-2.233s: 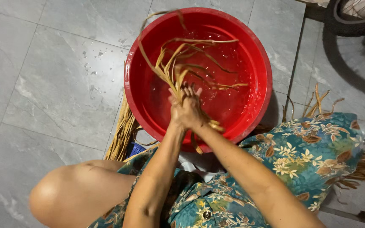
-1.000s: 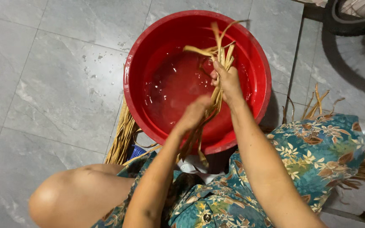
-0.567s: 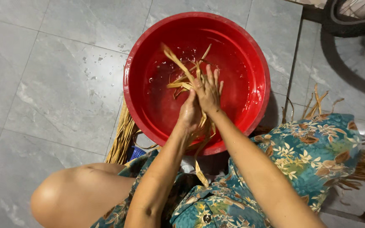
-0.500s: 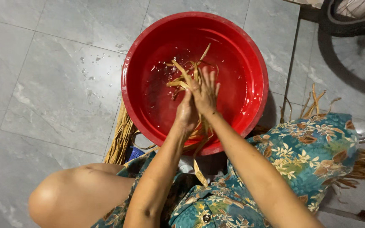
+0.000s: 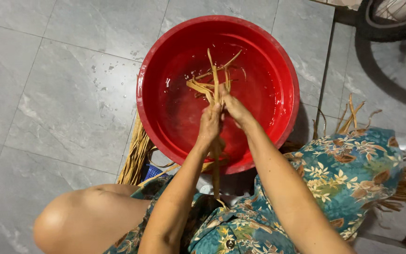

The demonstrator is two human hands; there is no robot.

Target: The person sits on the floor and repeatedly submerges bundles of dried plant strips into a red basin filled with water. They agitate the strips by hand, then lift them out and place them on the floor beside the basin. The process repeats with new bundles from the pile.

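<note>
A heap of dry straw strips (image 5: 135, 157) lies on the floor against the left rim of the red basin (image 5: 165, 56). Over the basin's middle, the left hand (image 5: 210, 126) has its grip clenched around a bundle of wet fibre strips (image 5: 214, 89), and the right hand (image 5: 233, 107), just beside it, pinches the same strips. The strips' upper ends fan above the water, and their tails hang past the basin's near rim toward the lap. This looks like soaking and smoothing; a next pull would need both grips kept firm. Open water lies on either side of the hands inside the basin. More loose straw (image 5: 348, 117) sits right of the basin, near a wheel (image 5: 391, 23).
</note>
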